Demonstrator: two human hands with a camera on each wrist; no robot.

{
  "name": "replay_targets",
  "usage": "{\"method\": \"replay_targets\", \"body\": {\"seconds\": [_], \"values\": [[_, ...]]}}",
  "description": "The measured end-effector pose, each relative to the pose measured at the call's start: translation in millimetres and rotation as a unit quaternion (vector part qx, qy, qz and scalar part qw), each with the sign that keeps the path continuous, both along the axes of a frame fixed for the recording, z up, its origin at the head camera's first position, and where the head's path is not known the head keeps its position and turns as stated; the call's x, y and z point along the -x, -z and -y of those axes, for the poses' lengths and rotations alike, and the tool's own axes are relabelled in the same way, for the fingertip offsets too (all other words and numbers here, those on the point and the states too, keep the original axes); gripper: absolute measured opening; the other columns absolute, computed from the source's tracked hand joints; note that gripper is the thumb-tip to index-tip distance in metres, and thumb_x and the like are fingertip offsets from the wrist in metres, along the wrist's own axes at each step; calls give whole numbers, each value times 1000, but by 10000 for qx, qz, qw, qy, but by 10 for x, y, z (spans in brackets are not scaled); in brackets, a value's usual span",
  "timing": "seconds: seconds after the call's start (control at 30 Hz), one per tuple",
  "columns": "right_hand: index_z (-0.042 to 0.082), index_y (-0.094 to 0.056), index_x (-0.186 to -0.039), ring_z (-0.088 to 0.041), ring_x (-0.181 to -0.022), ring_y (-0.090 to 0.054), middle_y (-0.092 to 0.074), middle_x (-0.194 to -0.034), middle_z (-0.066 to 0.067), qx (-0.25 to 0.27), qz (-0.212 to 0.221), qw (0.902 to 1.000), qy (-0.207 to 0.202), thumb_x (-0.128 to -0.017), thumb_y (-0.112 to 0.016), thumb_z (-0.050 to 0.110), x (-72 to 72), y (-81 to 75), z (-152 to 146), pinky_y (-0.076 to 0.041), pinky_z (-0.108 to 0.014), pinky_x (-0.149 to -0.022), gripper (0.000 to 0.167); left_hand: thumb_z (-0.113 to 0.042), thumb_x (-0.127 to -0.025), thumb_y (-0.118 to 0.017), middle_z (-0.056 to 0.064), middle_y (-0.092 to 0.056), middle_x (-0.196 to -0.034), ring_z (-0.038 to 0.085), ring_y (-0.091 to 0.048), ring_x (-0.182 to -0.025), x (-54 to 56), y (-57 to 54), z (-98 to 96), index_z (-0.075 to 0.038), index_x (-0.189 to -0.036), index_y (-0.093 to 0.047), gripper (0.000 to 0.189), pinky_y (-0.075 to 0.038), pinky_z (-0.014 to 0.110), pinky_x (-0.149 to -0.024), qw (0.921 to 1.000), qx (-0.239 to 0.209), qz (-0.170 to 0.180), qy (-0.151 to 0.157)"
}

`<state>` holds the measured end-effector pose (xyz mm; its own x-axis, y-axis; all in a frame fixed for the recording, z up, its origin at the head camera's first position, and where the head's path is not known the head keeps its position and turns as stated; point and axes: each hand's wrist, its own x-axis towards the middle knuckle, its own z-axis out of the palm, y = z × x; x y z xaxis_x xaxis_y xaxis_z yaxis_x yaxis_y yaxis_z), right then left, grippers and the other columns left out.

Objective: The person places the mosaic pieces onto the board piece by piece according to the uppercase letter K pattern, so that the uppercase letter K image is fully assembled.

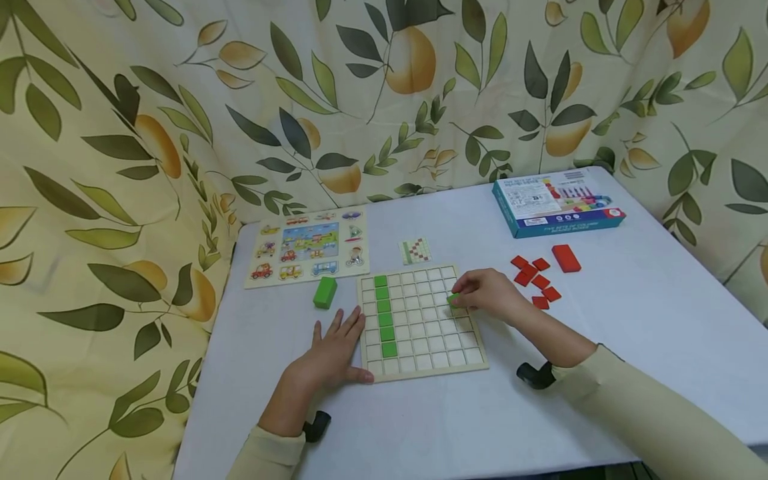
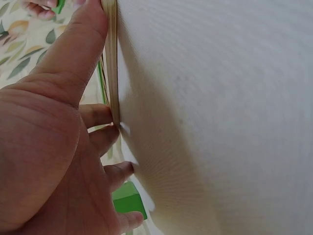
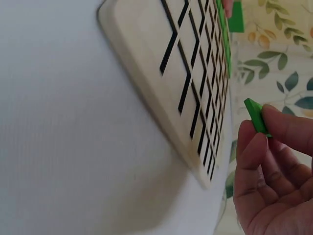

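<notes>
A wooden grid board (image 1: pixel 429 375) lies on the table, with several green square tiles (image 1: pixel 387 320) filling cells in a column near its left side. My right hand (image 1: pixel 493 293) pinches one more green tile (image 3: pixel 257 117) between thumb and fingertips, held above the right part of the board. At the left edge my left hand (image 1: pixel 327 357) rests with fingers spread. Its thumb and some fingertips touch the board's side in the left wrist view. A green block (image 1: pixel 325 293) stands just beyond the left fingers.
Behind the board lies a small pattern card (image 1: pixel 415 251). A picture puzzle board (image 1: pixel 258 268) is at the back left. Several red tiles (image 1: pixel 541 283) and a red block (image 1: pixel 567 259) lie to the right, before a teal box (image 1: pixel 561 207). Patterned cloth (image 1: pixel 414 127) hangs behind the table.
</notes>
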<state>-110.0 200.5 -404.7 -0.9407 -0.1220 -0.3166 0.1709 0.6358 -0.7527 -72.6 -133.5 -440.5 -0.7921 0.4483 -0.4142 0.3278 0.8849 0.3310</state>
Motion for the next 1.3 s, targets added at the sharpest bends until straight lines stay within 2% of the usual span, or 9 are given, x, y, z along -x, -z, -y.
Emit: {"method": "replay_targets", "body": {"seconds": [0.2,0.47,0.7,1.1,1.3], "values": [[7,-73,-100,-24,-89,-57,-68,-89,-4,1,-168,9998,-145,-85,-83,21,-37,29,172,-49,-32,-73,23,-58,-72,-83,0,-2,-170,32,5,-154,-3,-3,0,-15,-163,-15,122,3,67,-116,10000,13,27,-22],[8,-73,-95,-22,-85,-58,-68,-85,-3,187,-314,9989,-305,-83,-84,20,-91,34,353,-48,-33,-74,21,-59,-72,-82,-1,0,-170,31,7,-154,28,18,-2,-15,-163,-13,122,4,66,-116,10000,68,43,15],[9,-74,-91,-20,-82,-58,-67,-83,-1,293,-403,9974,-519,-81,-85,19,-139,52,500,-48,-33,-70,18,-59,-72,-81,-1,0,-170,30,8,-154,40,50,10,-16,-163,-13,122,3,65,-116,10000,71,25,37],[12,-75,-86,-16,-74,-65,-69,-80,1,534,-50,9962,-683,-82,-84,16,-229,109,745,-52,-31,-72,11,-62,-72,-80,-3,3,-170,28,10,-154,68,55,-2,-19,-164,-10,123,6,65,-116,9998,178,125,-25],[9,-73,-86,-19,-70,-71,-70,-76,-3,942,409,9920,-739,-83,-83,9,-293,182,896,-58,-31,-67,10,-62,-73,-79,-3,4,-169,29,10,-154,52,46,0,-18,-164,-10,123,4,65,-116,9998,200,99,11]]}}
